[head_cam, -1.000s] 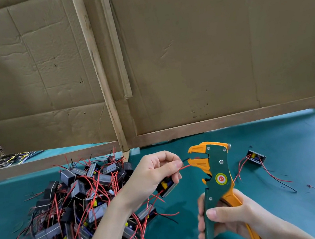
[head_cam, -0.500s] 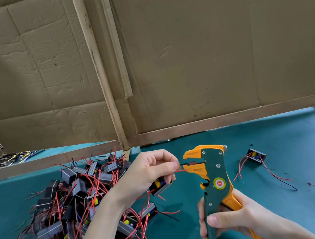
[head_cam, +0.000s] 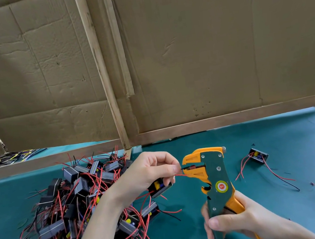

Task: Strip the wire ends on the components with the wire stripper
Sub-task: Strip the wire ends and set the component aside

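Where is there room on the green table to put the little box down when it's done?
The biggest bare patch of green mat lies between the wooden rail and the lone component. A smaller one sits between the wire stripper and that component. The left is crowded by the pile of components, with loose wires spilling toward the middle.

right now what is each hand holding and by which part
The left hand pinches a red wire near its free end, with the component tucked in the same hand. The right hand grips the wire stripper by its handles.
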### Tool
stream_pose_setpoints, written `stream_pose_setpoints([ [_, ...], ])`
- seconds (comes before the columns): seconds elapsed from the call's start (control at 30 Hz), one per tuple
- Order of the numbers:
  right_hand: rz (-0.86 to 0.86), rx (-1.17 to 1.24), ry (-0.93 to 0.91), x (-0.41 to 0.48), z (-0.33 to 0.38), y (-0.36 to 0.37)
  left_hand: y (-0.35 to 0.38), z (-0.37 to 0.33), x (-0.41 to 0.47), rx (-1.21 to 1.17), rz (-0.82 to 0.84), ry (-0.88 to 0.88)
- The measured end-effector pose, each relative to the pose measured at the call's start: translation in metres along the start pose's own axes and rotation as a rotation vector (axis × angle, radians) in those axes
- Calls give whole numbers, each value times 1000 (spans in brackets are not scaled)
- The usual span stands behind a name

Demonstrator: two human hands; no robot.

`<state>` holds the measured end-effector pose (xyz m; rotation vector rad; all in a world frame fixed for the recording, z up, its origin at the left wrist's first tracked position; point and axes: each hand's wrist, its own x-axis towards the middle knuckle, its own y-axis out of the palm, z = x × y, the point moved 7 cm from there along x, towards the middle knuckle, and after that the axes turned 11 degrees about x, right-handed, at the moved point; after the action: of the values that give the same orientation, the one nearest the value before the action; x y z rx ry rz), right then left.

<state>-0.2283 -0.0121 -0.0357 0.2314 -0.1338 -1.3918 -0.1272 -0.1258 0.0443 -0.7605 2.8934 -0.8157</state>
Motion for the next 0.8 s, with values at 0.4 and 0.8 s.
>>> stream_pose_setpoints([
  [0.4,-300,5,-117,6,-11,0,2,13,4,-6,-9,-46],
  [0.8,-92,597,82,14,-29,-12,-20,3,4,29,-340,-34],
])
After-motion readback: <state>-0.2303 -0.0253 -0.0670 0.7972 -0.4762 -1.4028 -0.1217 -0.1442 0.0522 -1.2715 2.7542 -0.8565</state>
